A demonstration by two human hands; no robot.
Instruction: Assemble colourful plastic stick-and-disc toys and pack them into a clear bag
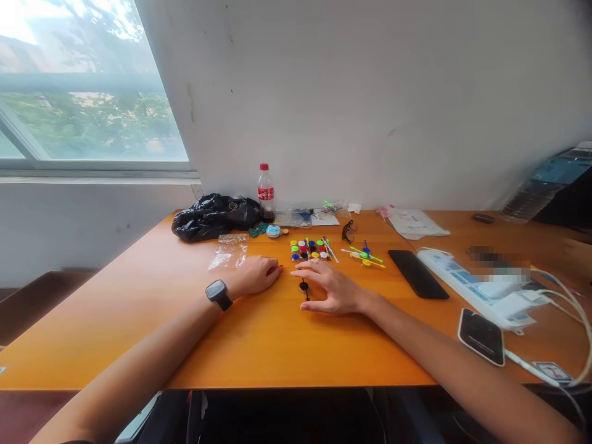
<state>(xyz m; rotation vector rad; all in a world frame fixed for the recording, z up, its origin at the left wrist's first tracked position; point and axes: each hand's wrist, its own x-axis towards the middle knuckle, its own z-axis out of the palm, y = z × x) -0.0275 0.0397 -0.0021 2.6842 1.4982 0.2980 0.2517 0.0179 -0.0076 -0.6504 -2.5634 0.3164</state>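
My left hand [259, 275] rests on the table with its fingers curled inward, a watch [219, 293] on its wrist. A small reddish tip shows by its fingertips, too small to name. To its right, my right hand [335, 287] is open, thumb and fingers spread around a small black spinner with an arrow-shaped pointer [303, 287] on the table. Just beyond the hands stand rows of small coloured round pieces [295, 250] with several loose plastic arrows [330, 249] beside them. More arrows and round pieces [365, 254] lie in a pile farther right.
A black plastic bag [215, 217], a cola bottle [265, 194] and a clear bag [229, 250] lie toward the back left. Glasses [349, 231] are behind the pieces. On the right are a black phone [417, 274], a power strip [462, 280] and a white-edged device [481, 336] with cables.
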